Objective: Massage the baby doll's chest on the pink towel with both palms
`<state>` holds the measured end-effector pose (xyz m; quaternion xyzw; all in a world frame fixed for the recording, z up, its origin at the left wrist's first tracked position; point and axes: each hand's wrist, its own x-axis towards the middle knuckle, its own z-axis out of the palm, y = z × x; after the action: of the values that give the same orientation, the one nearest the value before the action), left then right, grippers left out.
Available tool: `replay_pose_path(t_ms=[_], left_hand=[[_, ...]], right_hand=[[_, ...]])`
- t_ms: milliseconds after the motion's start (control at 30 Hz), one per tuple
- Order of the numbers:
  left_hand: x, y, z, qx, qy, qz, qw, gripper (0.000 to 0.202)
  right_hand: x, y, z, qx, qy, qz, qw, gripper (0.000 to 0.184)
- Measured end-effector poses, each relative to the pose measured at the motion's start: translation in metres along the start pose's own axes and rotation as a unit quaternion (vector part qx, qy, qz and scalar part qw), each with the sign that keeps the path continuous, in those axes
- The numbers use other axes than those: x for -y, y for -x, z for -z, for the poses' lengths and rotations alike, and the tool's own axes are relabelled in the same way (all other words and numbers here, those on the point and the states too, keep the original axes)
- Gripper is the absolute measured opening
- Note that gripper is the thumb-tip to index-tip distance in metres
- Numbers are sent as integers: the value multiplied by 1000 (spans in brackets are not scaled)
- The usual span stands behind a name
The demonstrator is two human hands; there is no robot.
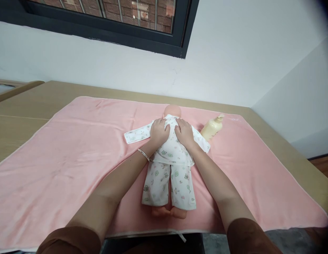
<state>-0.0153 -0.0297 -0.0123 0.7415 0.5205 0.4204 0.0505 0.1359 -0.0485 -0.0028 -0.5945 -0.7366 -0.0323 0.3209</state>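
A baby doll (pixel 172 110) lies lengthwise on a pink blanket (pixel 81 148), its bald head away from me and its bare feet near the front edge. No face shows on it. It wears a white patterned top (pixel 170 150) and matching trousers (pixel 157 183), with both sleeves spread sideways. My left hand (pixel 160 133) rests flat on the left side of the doll's upper body, below the shoulder. On the other side my right hand (pixel 185 132) lies flat in the same way. The thumbs point toward each other, with cloth showing between them. Neither hand grips anything.
A cream-coloured feeding bottle (pixel 211 127) lies tilted on the blanket, close to the doll's right-hand sleeve. The blanket covers most of a wooden table (pixel 66 89) and hangs at its front edge. Behind stands a white wall (pixel 219 56) with a dark-framed window (pixel 164 38).
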Motion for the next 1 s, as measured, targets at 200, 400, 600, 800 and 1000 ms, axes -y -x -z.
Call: replay_pose_path(t_ms=[200, 400, 600, 800, 1000], left_hand=[[4, -5, -1, 48, 7, -46, 998, 36], [0, -2, 4, 17, 9, -49, 999, 27], [-3, 1, 4, -13, 17, -10, 1000, 23], [0, 0, 0, -18, 22, 17, 999, 26], [1, -1, -1, -19, 23, 18, 999, 27]], right_hand=[[-7, -5, -5, 8, 3, 48, 999, 46], [0, 0, -4, -40, -24, 20, 999, 37], [5, 4, -1, -60, -29, -34, 997, 35], [-2, 0, -5, -16, -37, -33, 999, 43], [-1, 1, -4, -16, -44, -32, 998, 43]])
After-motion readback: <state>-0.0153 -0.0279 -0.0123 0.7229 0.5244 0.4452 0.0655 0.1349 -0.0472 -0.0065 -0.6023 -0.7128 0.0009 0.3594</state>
